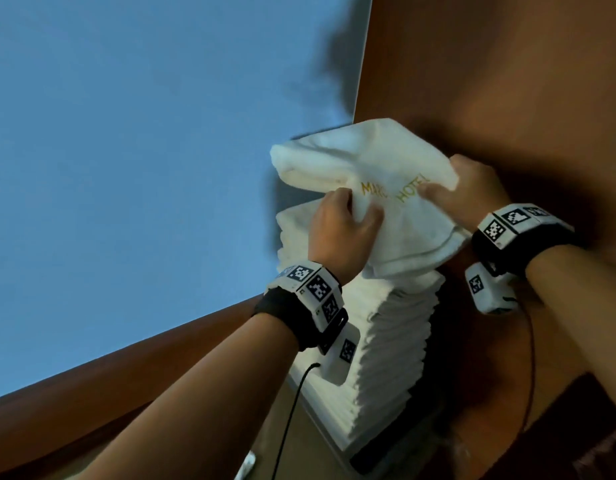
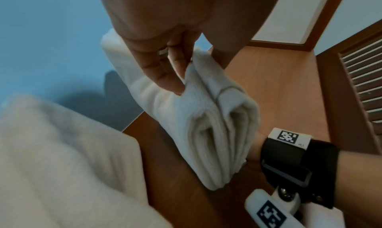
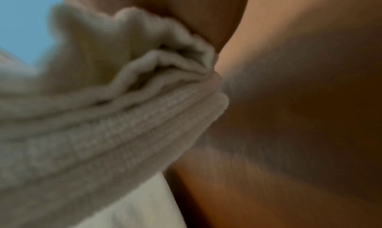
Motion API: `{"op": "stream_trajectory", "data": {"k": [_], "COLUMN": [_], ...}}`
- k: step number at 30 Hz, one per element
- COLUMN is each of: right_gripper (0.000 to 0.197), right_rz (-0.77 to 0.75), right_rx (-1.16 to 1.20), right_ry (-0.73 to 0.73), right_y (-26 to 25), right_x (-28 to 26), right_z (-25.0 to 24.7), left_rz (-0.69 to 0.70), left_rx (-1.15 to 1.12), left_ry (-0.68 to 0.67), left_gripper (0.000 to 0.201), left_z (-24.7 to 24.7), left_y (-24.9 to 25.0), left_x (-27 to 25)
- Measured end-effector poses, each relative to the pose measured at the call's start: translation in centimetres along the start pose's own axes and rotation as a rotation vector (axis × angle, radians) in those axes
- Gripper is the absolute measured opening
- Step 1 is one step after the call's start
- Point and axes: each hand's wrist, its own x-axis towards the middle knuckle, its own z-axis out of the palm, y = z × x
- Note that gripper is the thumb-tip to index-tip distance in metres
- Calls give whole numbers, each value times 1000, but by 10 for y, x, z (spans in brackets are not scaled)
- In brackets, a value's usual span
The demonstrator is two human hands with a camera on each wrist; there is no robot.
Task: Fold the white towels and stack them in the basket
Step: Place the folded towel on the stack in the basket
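Note:
A folded white towel with gold lettering hangs in the air above a tall stack of folded white towels. My left hand grips its near left edge, thumb on top. My right hand grips its right edge. In the left wrist view my left hand pinches the towel, whose folded layers show end-on. In the right wrist view the bunched towel fills the left side, very blurred, and the fingers are hidden. No basket is visible.
The stack stands on a brown wooden floor beside a blue surface. A black cable runs down from my left wrist. A louvred wooden door shows at the right in the left wrist view.

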Motion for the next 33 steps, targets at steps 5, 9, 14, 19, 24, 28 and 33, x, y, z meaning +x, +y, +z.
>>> {"op": "stream_trajectory", "data": {"k": [5,9,14,19,24,28,33], "right_gripper": [34,27,19,35,65,105,114], "right_rz": [12,168,229,196,-23,77,174], "right_rx": [104,-56,-34,-160,-198,16,-19], "right_ry": [-11,-321,-327,-385,-284,-584,-839], "right_y": [35,79,97,97,66,35,41], "right_x": [28,19,13,19,6,7,-2], "right_z": [36,98,115,92,92,109,144], "left_rz": [-102,-406,-486,-589,-161,-24,-192], "left_rx": [-11,64,-35,-90,389,822,953], "left_ry": [41,-41,29,60,61,-356,-676], "left_gripper": [31,36,42,51,74,95,113], "left_z": [37,53,57,52,30,24,34], "left_y": [-28,-73,-79,-77,-85,-110,-161], "left_x": [18,2,1,4,48,104,133]}}
